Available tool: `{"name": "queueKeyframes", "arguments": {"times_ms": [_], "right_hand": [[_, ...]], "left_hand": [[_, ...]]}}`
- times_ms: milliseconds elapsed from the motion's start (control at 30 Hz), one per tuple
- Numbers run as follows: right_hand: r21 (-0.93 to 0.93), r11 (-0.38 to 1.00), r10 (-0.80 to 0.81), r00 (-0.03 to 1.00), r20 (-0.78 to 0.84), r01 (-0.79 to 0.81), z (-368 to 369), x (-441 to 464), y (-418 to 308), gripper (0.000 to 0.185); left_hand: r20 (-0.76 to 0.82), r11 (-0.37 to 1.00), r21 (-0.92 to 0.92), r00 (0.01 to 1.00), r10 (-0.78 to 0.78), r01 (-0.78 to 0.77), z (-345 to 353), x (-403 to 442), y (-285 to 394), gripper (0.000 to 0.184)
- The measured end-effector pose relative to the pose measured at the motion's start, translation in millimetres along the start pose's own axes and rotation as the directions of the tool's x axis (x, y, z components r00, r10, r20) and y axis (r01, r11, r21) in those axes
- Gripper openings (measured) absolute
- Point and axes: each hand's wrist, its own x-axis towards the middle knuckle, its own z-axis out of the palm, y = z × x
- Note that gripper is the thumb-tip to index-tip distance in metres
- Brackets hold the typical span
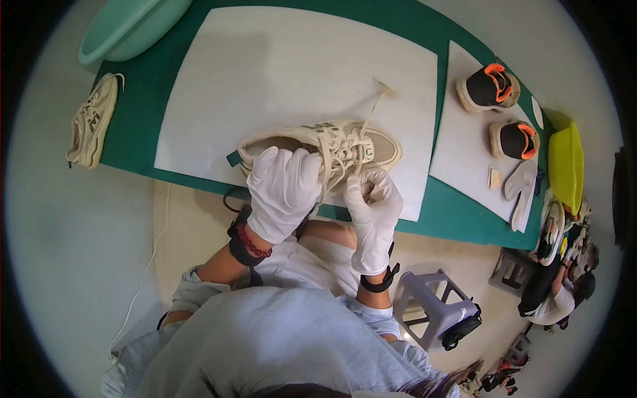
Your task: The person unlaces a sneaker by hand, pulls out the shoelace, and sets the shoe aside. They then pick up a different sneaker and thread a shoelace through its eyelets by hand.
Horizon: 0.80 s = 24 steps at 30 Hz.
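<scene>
We have the cream sneaker (383, 147) on the large white board (298, 66), toe to the right. Our left hand (284, 189), gloved, curls closed around the near edge of its collar; our right hand (373, 202), gloved too, pinches at the laces (338, 149), probably holding one, though the fingers hide it. Another cream sneaker (94, 123) lies left, two black-and-orange shoes (488, 86) right.
</scene>
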Motion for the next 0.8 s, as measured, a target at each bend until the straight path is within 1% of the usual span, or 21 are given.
{"name": "queueKeyframes", "arguments": {"times_ms": [67, 167, 267, 367, 467, 567, 667, 800], "right_hand": [[0.077, 0.997, -0.018, 0.999, -0.033, 0.021, 2.0, -0.1, -0.1, 0.018], [0.130, 0.991, -0.022, 0.996, -0.081, 0.033, 2.8, 2.1, 1.9, 0.018], [0.110, 0.991, -0.067, 0.990, -0.128, 0.081, 2.4, 6.3, 1.1, 0.017], [0.114, 0.993, -0.025, 0.995, -0.098, 0.036, 1.1, 8.0, -10.0, 0.015], [0.182, 0.983, 0.040, 0.997, -0.071, -0.026, 3.7, 9.2, -12.3, 0.015], [0.239, 0.971, 0.024, 0.998, -0.063, -0.008, 5.5, 9.2, -13.2, 0.014], [0.196, 0.980, 0.029, 0.999, -0.046, -0.020, 6.7, 9.0, -3.9, 0.014], [0.119, 0.993, -0.002, 0.998, -0.055, 0.008, 7.9, 7.8, 3.4, 0.014]], "left_hand": [[-0.023, 1.000, 0.000, 1.000, 0.011, -0.011, -0.5, 2.4, -0.1, 0.013], [-0.013, 1.000, 0.005, 1.000, 0.010, -0.010, -1.3, 1.1, -0.6, 0.012], [-0.003, 1.000, 0.020, 1.000, 0.010, -0.009, 0.8, -0.1, -1.5, 0.012], [-0.022, 1.000, 0.025, 1.000, 0.015, -0.014, 1.9, -0.2, -1.2, 0.012], [-0.014, 1.000, 0.012, 1.000, 0.008, -0.007, 0.7, -0.4, -1.0, 0.012], [-0.014, 1.000, 0.005, 1.000, 0.009, -0.009, 1.1, 0.0, -0.7, 0.013], [0.009, 1.000, -0.011, 1.000, 0.001, -0.001, 0.1, -1.5, -1.0, 0.015], [0.026, 1.000, -0.024, 1.000, -0.003, 0.004, -0.5, -2.8, -1.7, 0.018]]}}
